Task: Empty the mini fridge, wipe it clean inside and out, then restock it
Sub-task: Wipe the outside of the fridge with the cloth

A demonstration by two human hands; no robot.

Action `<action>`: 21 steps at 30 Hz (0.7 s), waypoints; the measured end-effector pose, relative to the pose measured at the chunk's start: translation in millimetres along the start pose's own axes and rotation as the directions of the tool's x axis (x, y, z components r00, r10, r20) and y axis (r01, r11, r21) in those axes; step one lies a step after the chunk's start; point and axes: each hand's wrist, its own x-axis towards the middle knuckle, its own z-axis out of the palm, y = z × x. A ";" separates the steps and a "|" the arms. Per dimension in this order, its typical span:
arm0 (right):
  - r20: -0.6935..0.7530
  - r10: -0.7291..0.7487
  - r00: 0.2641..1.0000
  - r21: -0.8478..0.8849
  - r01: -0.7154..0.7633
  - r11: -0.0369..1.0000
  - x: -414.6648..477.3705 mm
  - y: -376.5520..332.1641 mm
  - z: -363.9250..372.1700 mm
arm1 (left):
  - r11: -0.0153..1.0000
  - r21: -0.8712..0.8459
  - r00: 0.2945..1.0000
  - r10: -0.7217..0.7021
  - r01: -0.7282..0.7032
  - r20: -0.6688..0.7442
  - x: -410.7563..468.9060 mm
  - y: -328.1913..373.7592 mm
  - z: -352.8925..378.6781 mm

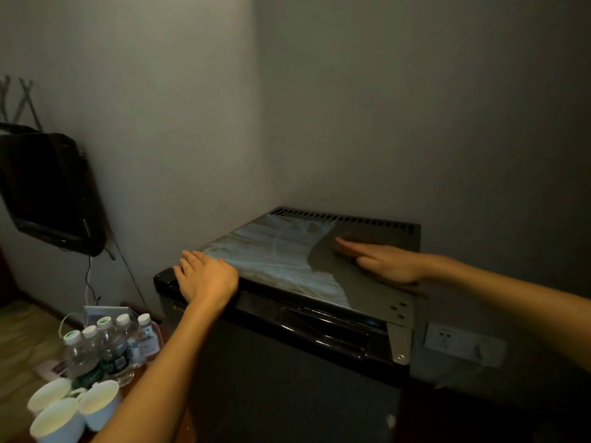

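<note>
Black along its front lip and dull grey on top, the mini fridge [287, 362] is sitting in the corner of the room at centre frame, its door closed and its back against the two walls. A pale, streaky film is covering the left part of the lid, while the right part is looking darker and even. The left hand [204, 279] is resting on the front left corner of the lid, fingers straight and lying close together, palm draped over the edge. The right hand [387, 262] is lying flat on the darker right part, fingers stretched out and pressed together, pointing toward the left of the frame; whether anything is lying under the palm cannot be told. Vent slots [342, 217] are running along the rear edge, and a metal hinge plate [398, 337] is sitting at the front right corner. At lower left, water bottles [105, 350] are standing in a cluster behind white cups [73, 410]. A dark television [48, 190] is hanging at left, and a white wall socket [447, 342] is showing at right.
</note>
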 end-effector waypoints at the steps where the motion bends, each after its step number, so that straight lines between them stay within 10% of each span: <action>1: -0.017 0.098 0.995 0.022 -0.098 0.995 9.7 6.0 -5.0 | 1.000 0.005 1.000 0.002 -0.002 0.001 -1.4 0.1 -0.1; 5: -0.128 0.187 0.974 0.113 -0.173 0.978 46.8 -34.5 8.8 | 1.000 -0.007 1.000 0.012 -0.012 0.012 -2.2 -2.1 -2.7; 11: -0.028 -0.198 0.980 0.079 0.199 0.977 -31.4 -82.2 28.4 | 1.000 0.010 1.000 0.020 -0.020 0.003 0.4 -6.1 -0.5; 17: -0.065 0.122 0.990 -0.019 -0.123 0.992 -8.6 -30.7 -1.0 | 1.000 0.019 1.000 -0.011 0.010 0.015 -8.8 -1.5 -3.6; 21: -0.154 -0.027 0.988 -0.116 0.009 0.993 40.5 -100.5 26.5 | 1.000 0.027 1.000 -0.005 0.004 0.014 -6.2 -3.7 -6.3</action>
